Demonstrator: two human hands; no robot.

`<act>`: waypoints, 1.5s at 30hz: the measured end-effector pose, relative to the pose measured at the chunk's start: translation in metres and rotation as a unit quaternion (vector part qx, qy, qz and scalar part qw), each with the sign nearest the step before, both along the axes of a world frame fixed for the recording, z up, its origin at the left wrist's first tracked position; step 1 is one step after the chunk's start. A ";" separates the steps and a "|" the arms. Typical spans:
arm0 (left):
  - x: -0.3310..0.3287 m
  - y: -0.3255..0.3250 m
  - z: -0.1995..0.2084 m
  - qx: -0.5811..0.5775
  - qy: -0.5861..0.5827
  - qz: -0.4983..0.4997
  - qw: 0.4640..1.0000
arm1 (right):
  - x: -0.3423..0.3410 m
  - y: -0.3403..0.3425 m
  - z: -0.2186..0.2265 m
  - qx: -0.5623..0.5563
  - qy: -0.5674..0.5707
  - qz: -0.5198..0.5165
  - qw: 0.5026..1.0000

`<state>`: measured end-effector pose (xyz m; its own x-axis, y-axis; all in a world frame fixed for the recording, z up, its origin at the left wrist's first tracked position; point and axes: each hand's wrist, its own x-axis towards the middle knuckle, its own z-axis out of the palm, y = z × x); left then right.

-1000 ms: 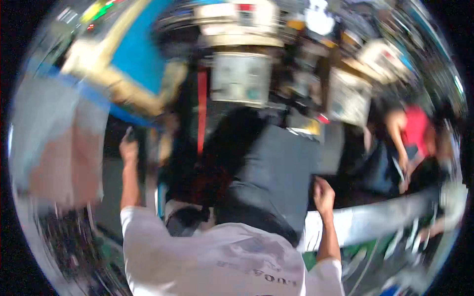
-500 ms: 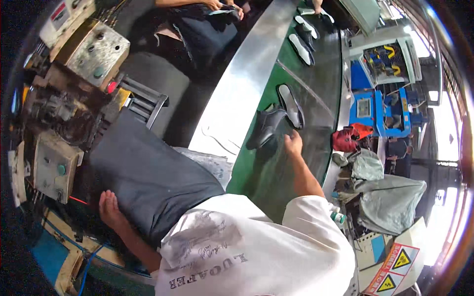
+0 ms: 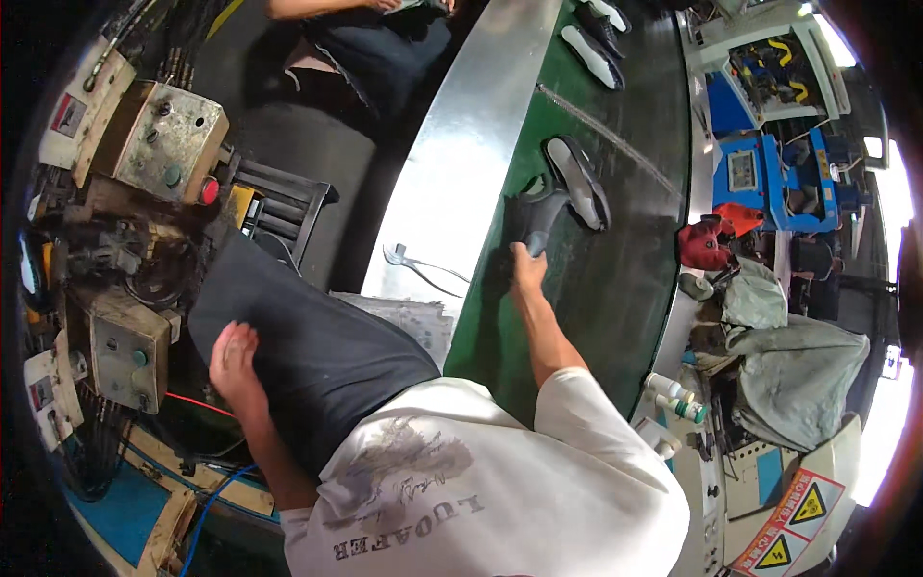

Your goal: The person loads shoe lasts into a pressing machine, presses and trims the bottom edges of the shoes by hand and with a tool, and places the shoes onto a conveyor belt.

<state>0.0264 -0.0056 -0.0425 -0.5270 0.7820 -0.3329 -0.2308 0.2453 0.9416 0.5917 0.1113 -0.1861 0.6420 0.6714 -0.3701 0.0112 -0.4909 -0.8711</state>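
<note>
On the green conveyor belt [image 3: 486,332], my right hand [image 3: 527,269] grips the near end of a dark grey shoe [image 3: 539,213]. Beside that shoe and touching it, a second shoe [image 3: 579,183] lies tipped over, its pale sole facing up. My left hand [image 3: 234,361] is over my dark-trousered thigh at the left, near a machine's control box. Its fingers are stretched out and hold nothing.
A metal pincer-like tool [image 3: 423,267] lies on the steel ledge [image 3: 447,173] left of the belt. More shoes [image 3: 593,58] sit farther up the belt. Machine control boxes [image 3: 163,144] stand at left; a red bag [image 3: 705,243] and bottles [image 3: 673,392] line the right. Another person [image 3: 370,58] sits at the far left.
My right hand has moved left from beside the sole-up shoe onto the grey shoe's near end. My left hand has risen slightly over my thigh. The view has shifted.
</note>
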 end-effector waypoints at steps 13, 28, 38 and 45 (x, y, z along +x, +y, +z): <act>0.135 0.180 0.013 -0.002 -0.413 0.011 0.911 | -0.208 -0.048 0.224 0.014 0.043 0.445 0.894; -0.042 -0.011 0.064 0.122 0.199 -0.063 0.970 | -0.351 -0.055 0.202 -0.040 0.253 0.687 0.679; -0.042 -0.022 0.159 0.224 0.405 -0.091 0.882 | -0.376 -0.017 0.240 0.130 0.026 0.793 0.594; 0.007 -0.045 0.151 0.171 0.218 -0.173 0.945 | -0.382 -0.028 0.146 0.344 -0.055 0.770 0.535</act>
